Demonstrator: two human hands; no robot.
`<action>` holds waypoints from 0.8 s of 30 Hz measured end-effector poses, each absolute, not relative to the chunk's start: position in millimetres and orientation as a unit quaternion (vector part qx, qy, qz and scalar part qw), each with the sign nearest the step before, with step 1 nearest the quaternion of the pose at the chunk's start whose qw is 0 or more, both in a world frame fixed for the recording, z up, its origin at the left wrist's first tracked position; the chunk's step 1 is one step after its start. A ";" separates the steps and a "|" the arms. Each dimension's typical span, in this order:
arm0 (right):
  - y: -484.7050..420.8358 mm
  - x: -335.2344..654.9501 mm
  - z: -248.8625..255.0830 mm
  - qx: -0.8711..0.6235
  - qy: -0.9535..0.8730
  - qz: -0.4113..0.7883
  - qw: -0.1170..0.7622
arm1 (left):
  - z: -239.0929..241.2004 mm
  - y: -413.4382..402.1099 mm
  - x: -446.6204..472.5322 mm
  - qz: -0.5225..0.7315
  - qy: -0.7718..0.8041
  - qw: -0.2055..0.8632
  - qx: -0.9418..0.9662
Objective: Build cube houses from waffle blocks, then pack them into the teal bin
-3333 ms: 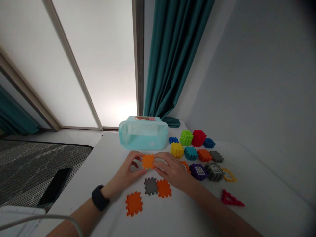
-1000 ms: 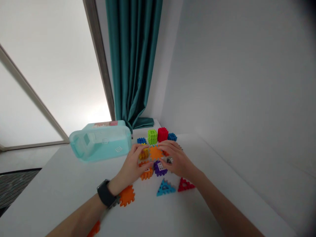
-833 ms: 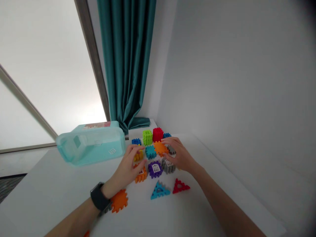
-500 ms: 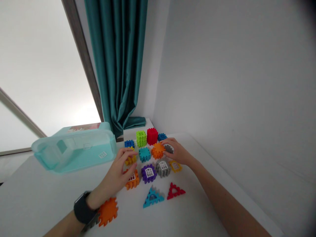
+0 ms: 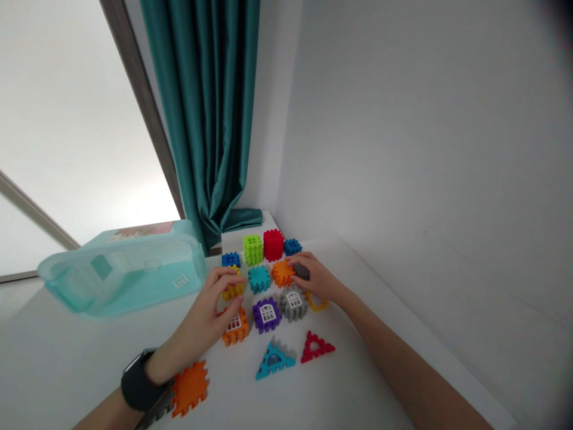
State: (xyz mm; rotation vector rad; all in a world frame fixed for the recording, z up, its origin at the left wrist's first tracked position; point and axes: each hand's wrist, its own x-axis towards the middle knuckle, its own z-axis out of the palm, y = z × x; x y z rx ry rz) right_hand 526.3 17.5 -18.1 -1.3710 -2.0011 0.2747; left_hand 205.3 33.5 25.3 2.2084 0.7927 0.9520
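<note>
Head view: mid-frame, the right hand (image 5: 317,277) meets the orange notched-tile stack (image 5: 282,273), finger grip unclear; the left hand's (image 5: 206,313) fingers gape wide.

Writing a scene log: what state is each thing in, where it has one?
Left hand, open
Right hand, curled; grip unclear
Orange stack beside right hand, layered
Yellow stack, partly hidden
Purple stack, layered
Gray stack, layered
Lime stack, layered
Red stack, layered
Turquoise stack, layered
Blue triangle, lying flat
Red triangle, lying flat
Loose orange tile, lying flat
Bin, open, on its side
Watch, strapped on left wrist
Curtain, gathered, bunched at bottom
</note>
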 end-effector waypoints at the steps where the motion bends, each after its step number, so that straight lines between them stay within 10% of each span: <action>1: 17.9 526.1 -18.6 -0.527 -0.770 0.107 0.343 | 25.5 33.4 205.4 0.358 0.298 0.299 0.833; 24: 18.9 525.7 -19.6 -0.530 -0.778 0.107 0.319 | 32.5 30.0 206.4 0.344 0.291 0.290 0.844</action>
